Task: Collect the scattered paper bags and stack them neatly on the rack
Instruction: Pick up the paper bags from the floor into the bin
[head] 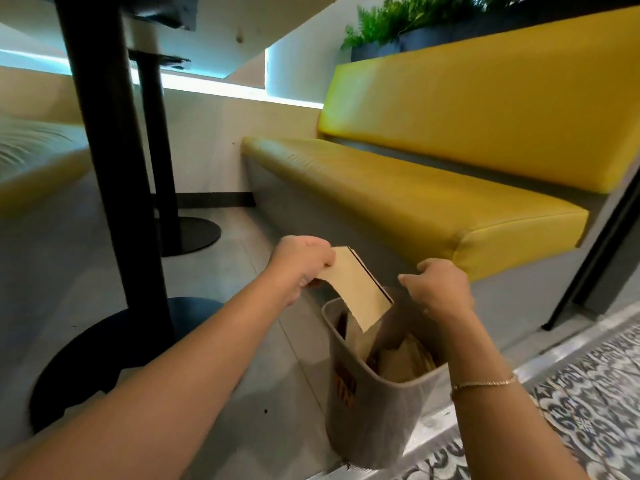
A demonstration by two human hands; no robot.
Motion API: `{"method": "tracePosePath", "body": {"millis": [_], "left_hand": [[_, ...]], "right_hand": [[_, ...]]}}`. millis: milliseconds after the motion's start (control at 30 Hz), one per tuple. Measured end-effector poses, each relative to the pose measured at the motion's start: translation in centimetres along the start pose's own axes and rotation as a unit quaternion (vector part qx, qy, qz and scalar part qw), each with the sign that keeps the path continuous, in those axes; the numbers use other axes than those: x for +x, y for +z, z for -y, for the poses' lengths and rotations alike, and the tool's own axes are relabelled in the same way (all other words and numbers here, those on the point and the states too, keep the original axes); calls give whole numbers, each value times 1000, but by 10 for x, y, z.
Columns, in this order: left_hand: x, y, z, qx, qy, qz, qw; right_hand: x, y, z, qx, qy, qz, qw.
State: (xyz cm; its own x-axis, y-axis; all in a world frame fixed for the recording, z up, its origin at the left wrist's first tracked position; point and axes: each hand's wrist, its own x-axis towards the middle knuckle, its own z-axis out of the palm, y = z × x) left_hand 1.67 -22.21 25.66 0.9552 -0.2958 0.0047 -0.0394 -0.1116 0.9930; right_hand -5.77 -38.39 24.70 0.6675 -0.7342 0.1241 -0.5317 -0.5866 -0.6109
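Note:
My left hand (300,260) grips a flat tan paper bag (356,289) by its upper left edge. The bag slants down so that its lower corner dips into the mouth of a grey plastic bin (367,410) on the floor. More paper bags (405,358) lie crumpled inside the bin. My right hand (441,285) is over the bin's far rim with its fingers curled; the grip itself is hidden behind the hand. A thin bracelet circles that wrist.
A yellow padded bench (415,195) runs right behind the bin. Black table pedestals (110,168) with round bases (104,358) stand to the left under a white tabletop. Patterned floor tiles (588,393) lie at the lower right. Potted ferns (388,26) sit above the bench back.

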Motion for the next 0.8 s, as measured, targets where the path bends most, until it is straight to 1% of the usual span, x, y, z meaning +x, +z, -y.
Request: {"method": "tracePosePath", "body": {"millis": [100,133,200,267,333,433,500,567,600,667,800], "left_hand": [[1,23,2,89,-34,34,995],[1,30,4,95,-53,47,993],[0,41,8,72,-84,92,990],[4,47,20,74,-79,121,987],[5,46,33,109,-65,112,986],[1,25,54,141,-63,73,985],[-3,3,72,141,-81,46,986],[-6,-22,99,141,-117,16,983],[-8,-36,115,161,-142,1,977],[-14,-64,149,244,-190,-15,951],[-40,-115,213,402,-233,33,885]], "right_hand": [[4,-2,-1,40,-21,-17,999],[5,-2,-1,49,-26,-19,998],[6,-2,0,64,-29,-23,997],[6,1,0,74,-37,-25,996],[2,7,2,74,-51,-19,996],[-10,23,13,78,-83,5,993],[-22,38,23,75,-111,29,991],[-36,58,35,63,-145,62,985],[-43,70,42,56,-162,81,982],[-59,97,53,34,-183,126,974],[-92,154,54,-54,-218,226,948]]}}
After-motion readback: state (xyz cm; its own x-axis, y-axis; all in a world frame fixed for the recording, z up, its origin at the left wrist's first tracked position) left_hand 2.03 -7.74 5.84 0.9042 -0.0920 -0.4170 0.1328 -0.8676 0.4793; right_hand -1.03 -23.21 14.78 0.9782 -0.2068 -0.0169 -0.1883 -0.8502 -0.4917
